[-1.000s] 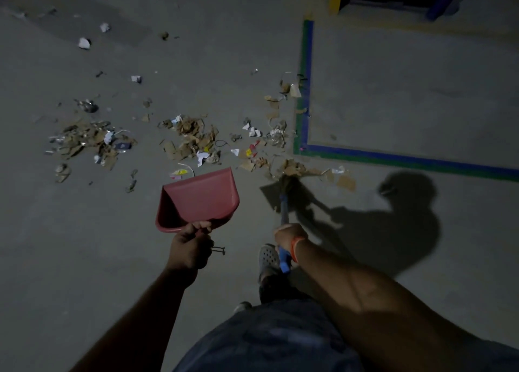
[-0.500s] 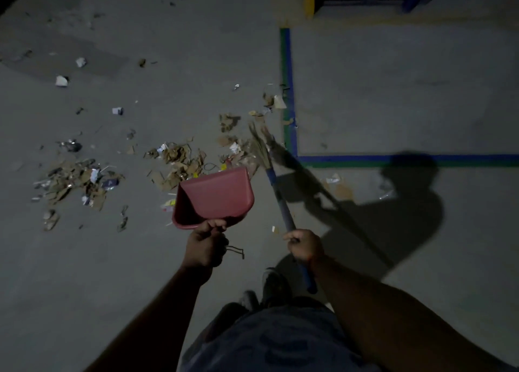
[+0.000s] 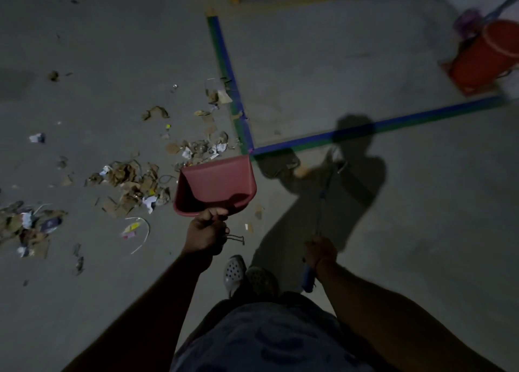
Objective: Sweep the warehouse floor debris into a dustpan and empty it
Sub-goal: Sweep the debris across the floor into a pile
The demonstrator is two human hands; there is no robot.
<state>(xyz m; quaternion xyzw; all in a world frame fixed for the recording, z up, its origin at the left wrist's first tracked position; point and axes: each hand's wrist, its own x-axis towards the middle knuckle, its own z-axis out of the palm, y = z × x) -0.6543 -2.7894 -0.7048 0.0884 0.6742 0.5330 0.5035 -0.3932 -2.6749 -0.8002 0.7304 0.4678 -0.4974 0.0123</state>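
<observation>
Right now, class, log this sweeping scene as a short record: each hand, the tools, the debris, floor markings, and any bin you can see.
Left hand: grips the red dustpan by its handle
Right hand: grips the blue broom, blurred
Debris: cardboard and paper scraps, left of the dustpan
Floor tape: blue and green, corner beside the dustpan
Orange bin: far right

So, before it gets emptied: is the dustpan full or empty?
Empty, as far as shows: the red dustpan in the left hand has a bare inner surface; the debris lies on the floor.
</observation>
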